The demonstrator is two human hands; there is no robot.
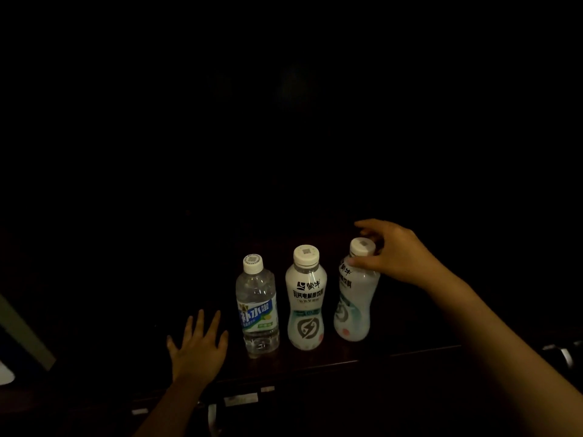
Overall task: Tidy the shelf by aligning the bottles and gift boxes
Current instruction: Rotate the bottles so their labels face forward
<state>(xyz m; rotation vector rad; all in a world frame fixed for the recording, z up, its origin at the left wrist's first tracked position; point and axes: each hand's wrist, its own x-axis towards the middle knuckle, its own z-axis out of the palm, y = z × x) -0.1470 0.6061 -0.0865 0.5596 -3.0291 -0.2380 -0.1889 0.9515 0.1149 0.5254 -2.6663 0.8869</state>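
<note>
Three bottles stand in a row near the front edge of a dark wooden shelf (394, 351). On the left is a clear water bottle (257, 310) with a blue-green label. A white drink bottle (305, 301) stands in the middle. A second white drink bottle (355, 304) on the right leans slightly left. My right hand (394, 252) grips that right bottle around its neck and cap. My left hand (198, 345) lies flat on the shelf with fingers spread, just left of the water bottle and not touching it. No gift boxes show in the dark.
The scene is very dark; the back of the shelf is black. Pale price tags (241, 398) hang on the shelf's front edge. A light slanted object (22, 332) shows at the far left, a metallic glint (564, 356) at the far right.
</note>
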